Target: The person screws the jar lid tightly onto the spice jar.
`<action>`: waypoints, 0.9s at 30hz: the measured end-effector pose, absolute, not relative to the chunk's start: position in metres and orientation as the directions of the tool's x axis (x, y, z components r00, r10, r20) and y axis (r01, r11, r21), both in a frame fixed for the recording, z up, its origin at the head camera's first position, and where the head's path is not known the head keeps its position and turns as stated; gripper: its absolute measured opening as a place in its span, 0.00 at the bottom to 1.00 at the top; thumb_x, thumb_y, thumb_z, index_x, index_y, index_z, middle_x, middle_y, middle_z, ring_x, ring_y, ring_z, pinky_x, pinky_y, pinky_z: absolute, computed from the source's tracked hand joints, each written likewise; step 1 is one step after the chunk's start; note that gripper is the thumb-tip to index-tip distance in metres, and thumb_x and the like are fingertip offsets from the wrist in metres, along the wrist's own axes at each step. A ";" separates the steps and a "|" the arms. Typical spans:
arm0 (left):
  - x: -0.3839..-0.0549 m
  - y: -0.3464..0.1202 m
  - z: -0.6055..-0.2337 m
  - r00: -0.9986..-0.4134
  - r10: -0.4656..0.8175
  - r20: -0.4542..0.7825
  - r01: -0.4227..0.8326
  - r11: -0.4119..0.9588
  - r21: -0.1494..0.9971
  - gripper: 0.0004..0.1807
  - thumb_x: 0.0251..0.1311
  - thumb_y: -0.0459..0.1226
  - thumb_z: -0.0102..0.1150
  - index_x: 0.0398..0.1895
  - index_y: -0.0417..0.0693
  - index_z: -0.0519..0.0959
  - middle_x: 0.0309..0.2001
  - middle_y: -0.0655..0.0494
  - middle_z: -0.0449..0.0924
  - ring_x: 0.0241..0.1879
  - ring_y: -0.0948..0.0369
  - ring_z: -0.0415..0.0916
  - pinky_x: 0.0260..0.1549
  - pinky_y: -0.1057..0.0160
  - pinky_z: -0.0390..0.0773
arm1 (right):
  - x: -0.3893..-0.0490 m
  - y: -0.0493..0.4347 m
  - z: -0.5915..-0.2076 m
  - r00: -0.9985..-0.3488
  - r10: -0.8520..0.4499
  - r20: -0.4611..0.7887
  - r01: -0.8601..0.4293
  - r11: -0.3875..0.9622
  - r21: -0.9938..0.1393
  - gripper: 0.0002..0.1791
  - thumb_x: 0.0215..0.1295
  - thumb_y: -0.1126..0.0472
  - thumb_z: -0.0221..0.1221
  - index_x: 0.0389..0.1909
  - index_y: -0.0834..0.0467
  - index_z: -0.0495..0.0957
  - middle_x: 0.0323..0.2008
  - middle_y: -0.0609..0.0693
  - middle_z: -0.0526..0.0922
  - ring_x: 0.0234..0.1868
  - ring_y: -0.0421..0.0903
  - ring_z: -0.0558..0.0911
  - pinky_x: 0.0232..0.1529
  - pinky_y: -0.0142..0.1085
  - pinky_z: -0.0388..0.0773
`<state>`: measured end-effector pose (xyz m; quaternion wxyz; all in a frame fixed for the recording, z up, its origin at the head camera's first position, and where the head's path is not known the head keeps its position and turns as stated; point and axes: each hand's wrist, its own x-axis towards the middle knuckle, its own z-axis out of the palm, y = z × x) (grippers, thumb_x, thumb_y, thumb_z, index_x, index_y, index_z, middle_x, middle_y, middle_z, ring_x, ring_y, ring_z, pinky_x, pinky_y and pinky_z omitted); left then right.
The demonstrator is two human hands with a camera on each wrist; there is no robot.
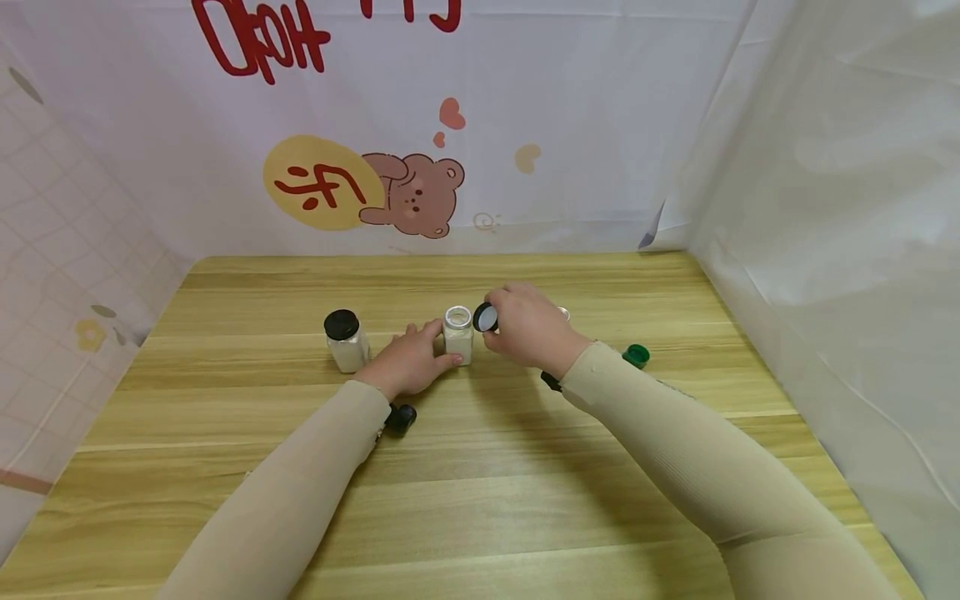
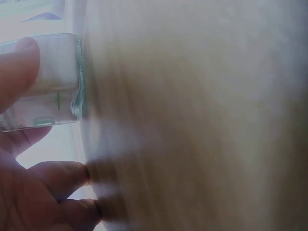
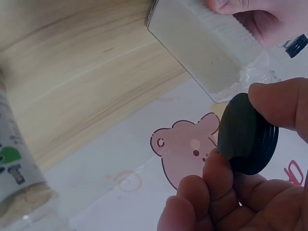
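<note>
Right grip [image 1: 531, 327] narrow on black lid [image 3: 243, 139], left grip [image 1: 409, 361] round jar [image 1: 459, 345], labelled bottle [image 3: 15, 154] cut off in right-wrist view

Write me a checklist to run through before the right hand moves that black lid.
1. Glass jar upright on the wooden table: ok.
2. Jar steadied: ok; the left hand grips it between thumb and fingers.
3. Lid secure: ok; the right hand pinches the black lid between thumb and fingers.
4. Lid level over the jar's mouth: not ok; it is held on edge beside the mouth, its pale inner side showing in the head view.
5. Lid's inner threads clean: cannot tell; too small to make out.
</note>
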<state>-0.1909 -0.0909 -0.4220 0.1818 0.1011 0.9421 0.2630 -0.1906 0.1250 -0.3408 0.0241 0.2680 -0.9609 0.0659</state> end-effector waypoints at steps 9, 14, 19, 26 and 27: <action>-0.193 -0.091 -0.424 -0.912 0.293 -0.287 0.100 0.838 0.536 0.44 0.73 0.63 0.55 0.86 0.64 0.52 0.83 0.45 0.57 0.83 0.33 0.43 0.77 0.28 0.51 | -0.192 0.124 -0.342 -0.858 -0.507 0.084 -0.514 0.850 -0.114 0.16 0.66 0.56 0.69 0.48 0.62 0.82 0.41 0.54 0.85 0.46 0.55 0.84 0.53 0.46 0.81; -0.193 -0.091 -0.424 -0.912 0.291 -0.288 0.101 0.841 0.531 0.44 0.73 0.63 0.54 0.86 0.64 0.51 0.84 0.45 0.55 0.82 0.32 0.43 0.77 0.27 0.51 | -0.193 0.124 -0.343 -0.858 -0.508 0.083 -0.514 0.850 -0.117 0.16 0.65 0.57 0.69 0.48 0.62 0.82 0.41 0.54 0.85 0.45 0.54 0.83 0.53 0.46 0.81; -0.192 -0.091 -0.423 -0.911 0.291 -0.291 0.100 0.843 0.528 0.45 0.73 0.63 0.54 0.86 0.65 0.50 0.84 0.44 0.54 0.82 0.30 0.44 0.76 0.27 0.51 | -0.193 0.124 -0.343 -0.860 -0.506 0.071 -0.511 0.851 -0.122 0.18 0.65 0.57 0.69 0.51 0.63 0.82 0.43 0.55 0.85 0.47 0.55 0.83 0.55 0.46 0.81; -0.191 -0.091 -0.423 -0.912 0.296 -0.285 0.110 0.843 0.526 0.44 0.74 0.63 0.54 0.86 0.63 0.51 0.84 0.43 0.54 0.82 0.30 0.44 0.76 0.27 0.51 | -0.193 0.121 -0.342 -0.857 -0.511 0.061 -0.514 0.847 -0.133 0.20 0.67 0.57 0.69 0.54 0.64 0.81 0.46 0.56 0.85 0.50 0.55 0.82 0.57 0.45 0.80; -0.191 -0.091 -0.423 -0.912 0.296 -0.286 0.108 0.843 0.527 0.44 0.74 0.63 0.54 0.86 0.63 0.51 0.84 0.43 0.54 0.82 0.30 0.44 0.76 0.27 0.51 | -0.193 0.121 -0.342 -0.857 -0.511 0.064 -0.515 0.846 -0.137 0.19 0.67 0.57 0.69 0.53 0.64 0.81 0.46 0.56 0.85 0.50 0.55 0.82 0.57 0.45 0.80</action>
